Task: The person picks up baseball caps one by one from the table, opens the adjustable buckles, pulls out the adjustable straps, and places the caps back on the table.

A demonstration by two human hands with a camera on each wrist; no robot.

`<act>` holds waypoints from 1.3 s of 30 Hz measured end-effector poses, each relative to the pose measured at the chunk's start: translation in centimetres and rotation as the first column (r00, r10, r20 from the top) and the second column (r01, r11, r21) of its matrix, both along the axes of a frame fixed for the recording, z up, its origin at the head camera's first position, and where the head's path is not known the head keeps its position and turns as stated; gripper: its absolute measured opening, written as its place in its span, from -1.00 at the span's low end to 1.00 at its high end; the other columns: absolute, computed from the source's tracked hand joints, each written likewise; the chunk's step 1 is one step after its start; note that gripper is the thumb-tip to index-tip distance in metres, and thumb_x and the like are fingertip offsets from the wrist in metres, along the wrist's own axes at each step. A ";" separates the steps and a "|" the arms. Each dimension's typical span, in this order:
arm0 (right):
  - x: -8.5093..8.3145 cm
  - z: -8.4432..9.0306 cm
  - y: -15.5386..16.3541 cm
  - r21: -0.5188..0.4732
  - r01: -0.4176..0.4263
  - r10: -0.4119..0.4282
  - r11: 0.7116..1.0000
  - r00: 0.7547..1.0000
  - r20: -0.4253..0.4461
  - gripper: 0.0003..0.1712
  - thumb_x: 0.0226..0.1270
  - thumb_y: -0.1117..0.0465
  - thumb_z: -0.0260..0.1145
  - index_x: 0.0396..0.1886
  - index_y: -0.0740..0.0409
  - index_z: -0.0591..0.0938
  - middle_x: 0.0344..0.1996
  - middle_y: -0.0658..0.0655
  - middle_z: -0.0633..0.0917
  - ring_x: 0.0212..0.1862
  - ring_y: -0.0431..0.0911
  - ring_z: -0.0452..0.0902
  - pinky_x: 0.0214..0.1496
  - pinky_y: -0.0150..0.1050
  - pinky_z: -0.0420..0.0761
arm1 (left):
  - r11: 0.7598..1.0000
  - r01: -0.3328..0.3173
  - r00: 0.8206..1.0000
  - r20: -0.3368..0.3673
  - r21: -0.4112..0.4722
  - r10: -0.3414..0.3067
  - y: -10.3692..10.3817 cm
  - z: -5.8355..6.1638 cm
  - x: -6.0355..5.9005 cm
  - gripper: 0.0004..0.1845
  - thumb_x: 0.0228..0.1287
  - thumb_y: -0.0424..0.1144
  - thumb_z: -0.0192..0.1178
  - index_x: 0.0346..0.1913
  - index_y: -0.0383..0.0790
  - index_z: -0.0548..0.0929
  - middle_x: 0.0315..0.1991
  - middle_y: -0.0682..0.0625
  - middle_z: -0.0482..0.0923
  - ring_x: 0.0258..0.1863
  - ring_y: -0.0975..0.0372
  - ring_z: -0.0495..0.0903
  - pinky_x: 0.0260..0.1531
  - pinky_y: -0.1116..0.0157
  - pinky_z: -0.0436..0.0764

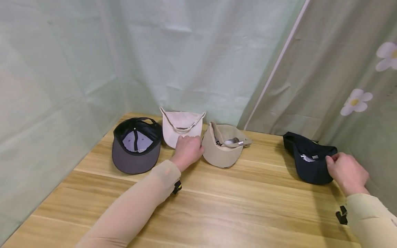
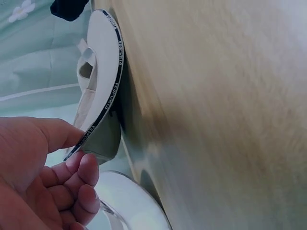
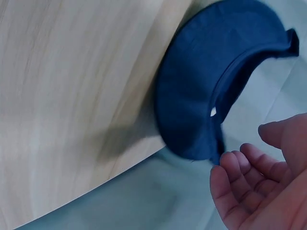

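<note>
The left hand (image 1: 188, 148) pinches the brim edge of a beige cap (image 1: 224, 155) between thumb and fingers. In the left wrist view, this brim (image 2: 106, 52) has a dark lettered band along its edge. The cap lies with its hollow side up. At the right, a navy cap (image 1: 313, 168) also rests hollow side up. The right hand (image 1: 348, 171) is at that cap's right edge. In the right wrist view, its thumb and fingers are spread apart beside the navy cap (image 3: 201, 81), fingertips right at its edge, with nothing gripped between them.
A pale pink-white cap (image 1: 182, 121) sits behind the left hand. Left of it is a dark grey cap (image 1: 136, 162) with its inside showing. All lie near the back of a wooden table (image 1: 235, 206). Green curtains (image 1: 186, 62) hang behind and at both sides.
</note>
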State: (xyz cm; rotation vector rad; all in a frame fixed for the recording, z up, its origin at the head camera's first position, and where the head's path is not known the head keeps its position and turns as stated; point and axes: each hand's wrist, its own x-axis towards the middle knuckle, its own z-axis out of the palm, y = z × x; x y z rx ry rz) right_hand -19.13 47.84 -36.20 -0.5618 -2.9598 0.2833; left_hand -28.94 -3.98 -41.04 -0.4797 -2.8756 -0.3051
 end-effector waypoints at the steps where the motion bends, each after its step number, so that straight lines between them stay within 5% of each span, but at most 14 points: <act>1: 0.0 0.0 -0.3 0.001 -0.012 0.012 1.000 1.000 -0.011 -0.49 0.73 -0.02 0.10 0.03 0.44 0.58 -0.09 0.54 0.65 -0.12 0.44 0.59 -0.24 0.41 0.50 | 1.000 0.005 1.000 0.005 0.001 -0.005 0.0 0.1 0.1 -0.69 0.52 -0.10 0.36 -0.39 -0.15 0.59 -0.46 -0.04 0.63 -0.33 -0.04 0.65 -0.21 0.03 0.42; 18: -0.5 0.2 -9.3 0.021 -0.225 0.222 0.974 0.941 -0.255 -0.57 0.74 -0.06 0.22 0.02 0.26 0.69 -0.08 0.35 0.70 -0.22 0.22 0.66 -0.32 0.24 0.50 | 0.997 0.063 0.994 0.081 0.048 -0.067 -1.4 0.3 1.3 -0.53 0.54 -0.15 0.26 -0.63 -0.04 0.46 -0.68 0.10 0.40 -0.52 0.10 0.49 -0.18 0.00 0.48; 31: 0.1 -0.6 -17.4 -0.032 -0.390 0.369 0.920 0.893 -0.258 -0.55 0.71 -0.06 0.31 0.19 0.24 0.69 -0.10 0.20 0.80 -0.18 0.08 0.75 -0.24 0.10 0.63 | 0.988 0.113 0.989 0.082 0.105 -0.122 -1.8 0.4 2.4 -0.59 0.51 -0.20 0.28 -0.59 -0.04 0.49 -0.66 0.12 0.44 -0.56 0.18 0.45 -0.20 -0.01 0.56; 34: 0.2 -0.7 -18.8 -0.040 -0.405 0.384 0.913 0.890 -0.248 -0.55 0.71 -0.07 0.30 0.20 0.22 0.70 -0.09 0.18 0.81 -0.16 0.08 0.76 -0.24 0.07 0.63 | 0.984 0.134 0.987 0.070 0.121 -0.144 -2.0 -0.1 2.2 -0.60 0.49 -0.21 0.28 -0.59 -0.05 0.50 -0.67 0.11 0.45 -0.57 0.16 0.46 -0.21 -0.04 0.58; 36: 0.2 -0.8 -19.6 -0.044 -0.415 0.393 0.909 0.887 -0.244 -0.55 0.71 -0.08 0.30 0.19 0.21 0.71 -0.09 0.17 0.82 -0.16 0.07 0.76 -0.24 0.07 0.64 | 0.977 0.165 0.985 0.019 0.132 -0.169 -2.5 -2.1 0.9 -0.60 0.50 -0.16 0.24 -0.59 0.00 0.48 -0.67 0.14 0.41 -0.59 0.18 0.43 -0.26 -0.03 0.56; 39: 0.2 -0.9 -20.5 -0.053 -0.426 0.403 0.903 0.884 -0.237 -0.55 0.71 -0.08 0.30 0.19 0.20 0.72 -0.09 0.15 0.83 -0.17 0.05 0.77 -0.24 0.07 0.64 | 0.977 0.170 0.985 0.015 0.129 -0.174 -2.6 -2.5 0.8 -0.60 0.46 -0.16 0.25 -0.60 0.00 0.47 -0.68 0.15 0.40 -0.60 0.18 0.42 -0.29 -0.04 0.55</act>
